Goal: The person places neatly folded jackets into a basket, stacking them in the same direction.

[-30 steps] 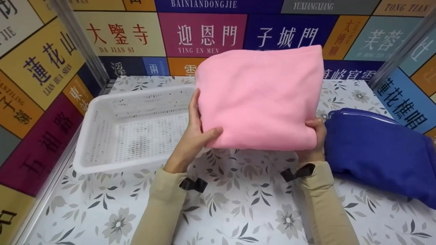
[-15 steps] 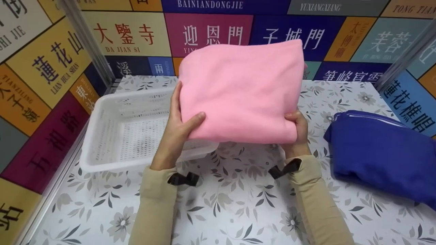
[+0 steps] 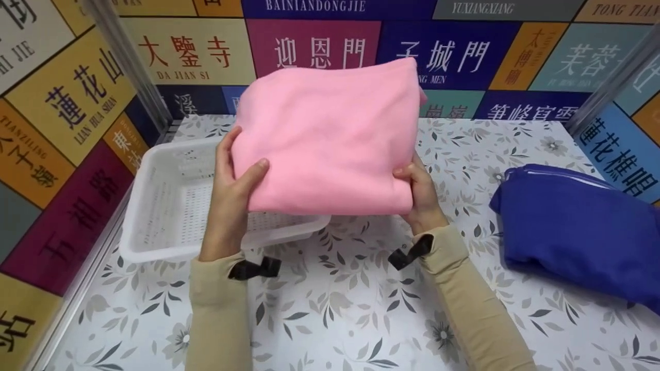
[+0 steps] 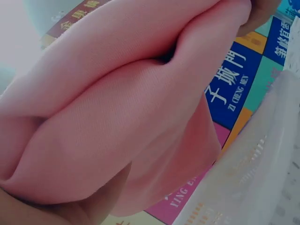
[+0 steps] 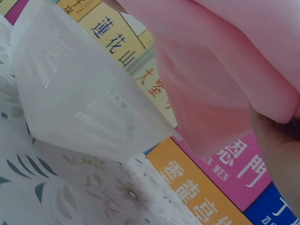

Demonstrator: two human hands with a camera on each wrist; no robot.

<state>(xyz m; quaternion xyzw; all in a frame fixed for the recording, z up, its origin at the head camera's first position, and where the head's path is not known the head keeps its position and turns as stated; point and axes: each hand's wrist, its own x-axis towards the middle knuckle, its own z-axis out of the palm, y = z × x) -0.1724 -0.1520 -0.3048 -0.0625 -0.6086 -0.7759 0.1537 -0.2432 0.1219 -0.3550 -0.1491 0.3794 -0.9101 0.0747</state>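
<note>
A folded pink cloth garment [image 3: 330,139] is held up in the air between both hands, overlapping the right part of the white basket [image 3: 175,252] in the head view. My left hand [image 3: 229,196] grips its left side, thumb on the near face. At its lower right corner my right hand [image 3: 423,193] pinches the fabric, thumb in front. The left wrist view shows thick folded layers of the pink garment [image 4: 117,103] from below. In the right wrist view a loose flap of the pink garment [image 5: 201,103] hangs down beside the basket [image 5: 79,93].
A folded dark blue cloth [image 3: 577,232] lies on the right of the table. The table [image 3: 330,319] has a white cover with grey flowers and leaves. Colourful panels with Chinese characters [image 3: 314,46] wall off the back and sides.
Both hands have carried the pink garment left, bringing it over the basket's right part in the head view. The basket and the blue cloth stay in place.
</note>
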